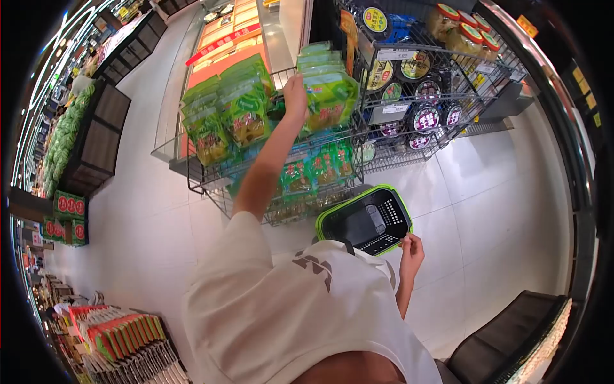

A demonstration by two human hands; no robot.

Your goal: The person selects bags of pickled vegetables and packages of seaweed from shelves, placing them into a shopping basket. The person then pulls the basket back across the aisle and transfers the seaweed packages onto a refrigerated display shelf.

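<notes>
My left hand reaches over the wire rack, its fingers curled at the left edge of a row of green food bags. Whether the fingers grip a bag or the wire is hidden. Another row of green bags stands just left of the hand. Down at my right side, my right hand has its fingers closed at the green rim of a black shopping basket. I see only the dark interior and perforated wall of the basket; part of its near edge is behind my shirt.
More packets fill the rack's lower level. To the right, a wire shelf holds round tubs and red-lidded jars. A black padded object stands at lower right. Stacked packages are at lower left, a produce stand farther left.
</notes>
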